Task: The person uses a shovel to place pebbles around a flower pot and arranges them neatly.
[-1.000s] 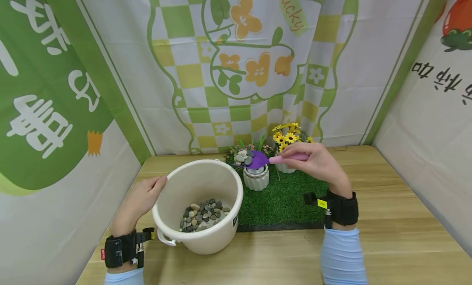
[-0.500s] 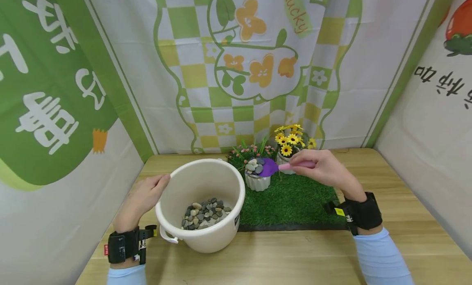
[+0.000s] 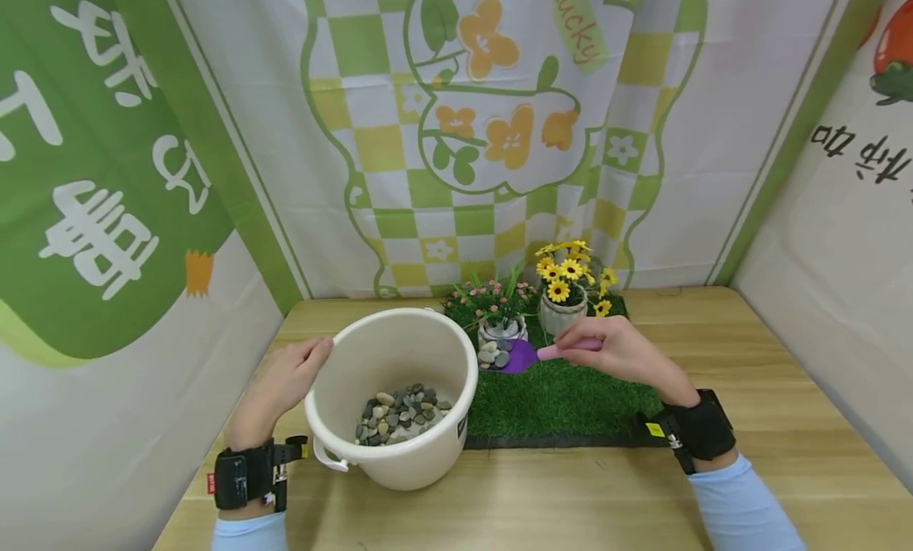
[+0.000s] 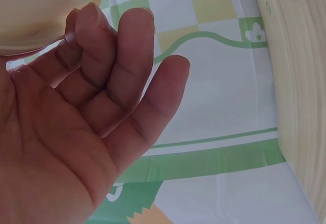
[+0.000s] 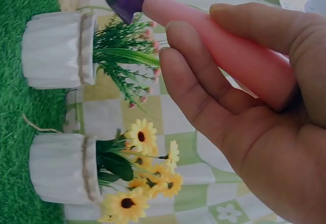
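Note:
My right hand (image 3: 624, 351) grips the pink handle of a small garden trowel (image 3: 522, 356), thumb on one side and fingers on the other. Grey and pale pebbles (image 3: 493, 353) lie on its purple blade, which overlaps the front of a white flowerpot (image 3: 502, 327) in the head view. That pot holds pink flowers (image 5: 135, 56). My left hand (image 3: 276, 383) holds the rim of a cream bucket (image 3: 414, 470) at its left side; in the left wrist view its other fingers (image 4: 135, 56) curl loosely beside the bucket wall. Grey and tan pebbles (image 3: 399, 415) cover part of the bucket's bottom.
A second white pot (image 3: 559, 315) with yellow flowers (image 3: 567, 269) stands behind, to the right. Both pots are on a green turf mat (image 3: 563, 404) on the wooden table (image 3: 542, 495). A printed cloth (image 3: 478, 218) hangs behind; the bucket's white handle (image 3: 330, 457) sticks out at left.
The trowel and its pebbles have come down and nearer to me, from over the pink-flower pot to its front. My left hand stays on the bucket rim.

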A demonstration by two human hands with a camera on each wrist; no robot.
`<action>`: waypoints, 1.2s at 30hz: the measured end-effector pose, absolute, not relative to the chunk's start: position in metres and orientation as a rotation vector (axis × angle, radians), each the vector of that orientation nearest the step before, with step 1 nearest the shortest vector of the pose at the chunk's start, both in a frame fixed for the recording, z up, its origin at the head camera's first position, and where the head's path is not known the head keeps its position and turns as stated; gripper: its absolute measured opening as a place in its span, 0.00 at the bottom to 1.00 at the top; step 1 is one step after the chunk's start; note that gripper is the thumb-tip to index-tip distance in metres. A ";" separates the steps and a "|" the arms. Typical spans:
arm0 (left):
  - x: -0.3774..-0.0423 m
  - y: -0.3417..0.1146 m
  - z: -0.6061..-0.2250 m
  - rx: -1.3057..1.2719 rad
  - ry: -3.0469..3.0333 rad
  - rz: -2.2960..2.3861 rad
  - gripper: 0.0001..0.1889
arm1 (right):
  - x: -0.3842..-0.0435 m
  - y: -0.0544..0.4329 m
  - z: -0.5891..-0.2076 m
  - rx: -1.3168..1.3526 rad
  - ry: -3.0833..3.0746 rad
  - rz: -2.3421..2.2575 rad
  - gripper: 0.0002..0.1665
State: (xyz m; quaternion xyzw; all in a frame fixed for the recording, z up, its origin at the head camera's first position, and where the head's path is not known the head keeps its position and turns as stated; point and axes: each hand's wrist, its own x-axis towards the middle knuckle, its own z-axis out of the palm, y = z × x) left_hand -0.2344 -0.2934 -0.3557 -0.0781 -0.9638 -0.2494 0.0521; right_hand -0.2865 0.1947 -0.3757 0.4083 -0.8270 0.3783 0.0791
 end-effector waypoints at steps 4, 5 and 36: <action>-0.236 -0.293 -0.356 -0.229 -2.939 -0.774 0.29 | -0.288 0.195 -0.380 1.211 -2.504 1.168 0.07; -0.236 -0.294 -0.355 -0.229 -2.940 -0.772 0.29 | -0.288 0.195 -0.381 1.204 -2.512 1.181 0.07; -0.235 -0.293 -0.356 -0.229 -2.940 -0.813 0.30 | -0.305 0.189 -0.405 0.964 -2.803 1.524 0.13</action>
